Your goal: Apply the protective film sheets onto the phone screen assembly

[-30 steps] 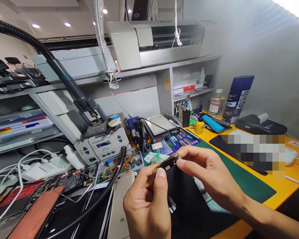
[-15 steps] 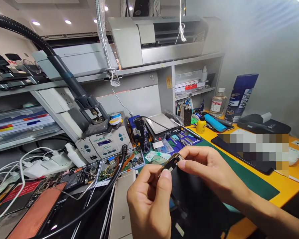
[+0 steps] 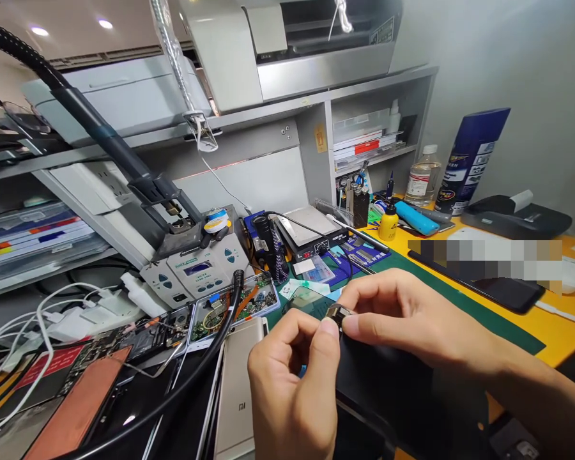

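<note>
My left hand [image 3: 297, 390] pinches a small dark circuit strip [image 3: 338, 313] between thumb and forefinger. From the other side, the thumb and fingertips of my right hand [image 3: 412, 326] close on the same strip, so the fingertips almost meet. Much of the strip is covered by the fingers; a few pale metallic spots show. A black flat panel [image 3: 388, 396] extends below both hands, and I cannot tell whether the strip is joined to it. Beside my left wrist lies a gold phone back [image 3: 239, 393] with an MI mark.
Behind my hands stand a grey soldering station [image 3: 196, 275], a tray of circuit boards [image 3: 206, 322] and a heating plate [image 3: 306, 236]. A black hose [image 3: 182, 396] crosses the left side. A yellow bottle [image 3: 388, 223] and dark phone [image 3: 489, 281] lie right, beyond the green mat [image 3: 498, 329].
Both hands have drawn closer together, and the strip between them has turned so less of it shows. The black panel below has shifted and tilted. The head view has dipped slightly.
</note>
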The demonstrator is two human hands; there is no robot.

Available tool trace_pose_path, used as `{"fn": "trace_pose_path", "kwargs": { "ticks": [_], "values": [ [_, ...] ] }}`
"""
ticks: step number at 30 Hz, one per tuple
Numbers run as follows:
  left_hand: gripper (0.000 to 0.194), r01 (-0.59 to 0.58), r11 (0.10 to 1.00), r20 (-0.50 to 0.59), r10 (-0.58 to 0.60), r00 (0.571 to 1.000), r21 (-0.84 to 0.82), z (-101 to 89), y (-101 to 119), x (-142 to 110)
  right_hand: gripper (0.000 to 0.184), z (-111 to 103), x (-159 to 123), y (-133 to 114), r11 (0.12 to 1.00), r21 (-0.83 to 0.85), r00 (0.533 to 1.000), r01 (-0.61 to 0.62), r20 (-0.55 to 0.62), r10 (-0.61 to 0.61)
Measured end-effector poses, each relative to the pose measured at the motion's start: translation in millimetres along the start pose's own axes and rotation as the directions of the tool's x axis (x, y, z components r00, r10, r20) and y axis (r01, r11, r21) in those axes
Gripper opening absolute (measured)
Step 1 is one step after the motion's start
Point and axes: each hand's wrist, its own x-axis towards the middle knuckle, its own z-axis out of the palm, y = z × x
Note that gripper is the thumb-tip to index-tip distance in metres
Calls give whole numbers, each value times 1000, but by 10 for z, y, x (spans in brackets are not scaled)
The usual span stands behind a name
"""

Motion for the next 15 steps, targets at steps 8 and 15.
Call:
{"fn": "trace_pose_path", "kwargs": {
  "ticks": [8, 15],
  "values": [
    [38, 4, 999, -46, -2, 999, 40, 24, 29, -2, 28, -19, -20, 18, 999, 25, 1000, -19, 15, 19],
    [28, 37, 985, 35, -32, 999, -166, -19, -45, 1, 31, -11, -22, 13, 999, -8, 997, 51, -54, -51]
  ]
}}
